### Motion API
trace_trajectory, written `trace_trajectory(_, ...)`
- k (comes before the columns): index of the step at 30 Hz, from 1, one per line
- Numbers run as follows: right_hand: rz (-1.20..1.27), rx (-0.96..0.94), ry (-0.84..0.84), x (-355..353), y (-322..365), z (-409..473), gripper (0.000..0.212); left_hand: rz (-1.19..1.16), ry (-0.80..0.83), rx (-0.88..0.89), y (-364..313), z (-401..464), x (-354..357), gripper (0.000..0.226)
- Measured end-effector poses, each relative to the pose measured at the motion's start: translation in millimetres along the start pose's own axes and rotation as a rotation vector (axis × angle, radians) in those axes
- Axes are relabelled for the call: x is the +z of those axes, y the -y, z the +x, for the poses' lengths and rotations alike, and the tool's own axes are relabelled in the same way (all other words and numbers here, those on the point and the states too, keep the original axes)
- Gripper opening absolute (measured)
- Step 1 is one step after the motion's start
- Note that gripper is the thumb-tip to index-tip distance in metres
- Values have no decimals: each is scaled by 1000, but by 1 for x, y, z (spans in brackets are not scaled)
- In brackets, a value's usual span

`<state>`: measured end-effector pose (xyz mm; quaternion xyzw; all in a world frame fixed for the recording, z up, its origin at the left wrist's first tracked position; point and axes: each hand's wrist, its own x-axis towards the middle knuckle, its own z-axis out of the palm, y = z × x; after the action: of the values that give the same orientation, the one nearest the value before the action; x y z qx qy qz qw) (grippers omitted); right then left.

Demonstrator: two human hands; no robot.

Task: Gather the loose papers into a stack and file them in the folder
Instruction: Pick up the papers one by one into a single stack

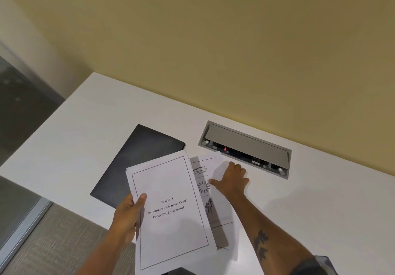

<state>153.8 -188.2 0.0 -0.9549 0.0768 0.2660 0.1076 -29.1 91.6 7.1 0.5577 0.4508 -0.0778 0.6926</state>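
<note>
Under the raised sheaf of papers [171,208], much of the loose sheet [215,197] on the white worktop [310,200] is covered; only its right strip with small printed figures shows, too blurred to read. That sheaf also overlaps the near right corner of the dark folder [132,163], which lies closed and flat to the left, and its lowest edge is cut off by the frame's bottom. Its top page reads "Chapter 3", with a title about McKinsey's framework and Porter's model. The left hand [128,217] has its grip clenched on the sheaf's left edge, thumb on top, fingers hidden beneath. The right hand [233,180] lies spread and released, palm down on the loose sheet's far right part, pinching nothing. Just beyond its fingertips sits a recessed grey power box [245,144] with its flap tilted open; its sockets are hard to make out. Bare worktop stretches right of the forearm and behind the folder, up to the tan wall [213,39]. Its left edge drops to carpet [53,236]
</note>
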Motion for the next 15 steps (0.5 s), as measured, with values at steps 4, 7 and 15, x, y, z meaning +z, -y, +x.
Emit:
trace_trajectory(4, -46, 54, 6, 6, 5, 4, 103, -15, -25, -17, 5, -1, -6, 18)
trace_trajectory(7, -9, 63, 18, 8, 6, 5, 98, -4, -43, -18, 6, 0, -7, 17)
trace_trajectory(15, 11, 33, -7, 9, 10, 3, 78, -1, -38, 7, 1, -2, -3, 19)
